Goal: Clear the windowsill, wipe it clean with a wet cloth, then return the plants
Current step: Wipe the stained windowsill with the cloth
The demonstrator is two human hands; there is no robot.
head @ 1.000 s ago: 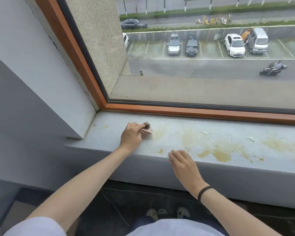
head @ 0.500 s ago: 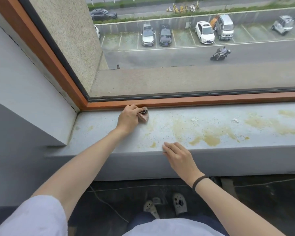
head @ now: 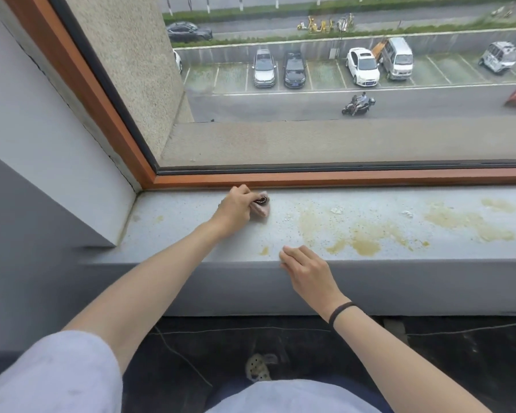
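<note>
Cloth (head: 262, 210) under curled left fingers (head: 245, 194), on windowsill (head: 191, 231) beside window frame (head: 340, 180).

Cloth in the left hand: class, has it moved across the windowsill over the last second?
Yes. The cloth has slid back across the windowsill, from mid-sill up to the orange window frame.

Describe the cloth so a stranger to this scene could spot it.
Find the grey windowsill below the orange window frame. Near its left end, the left hand grips a pinkish cloth. Unlike the yellowish stains nearby, it is bunched fabric.
</note>
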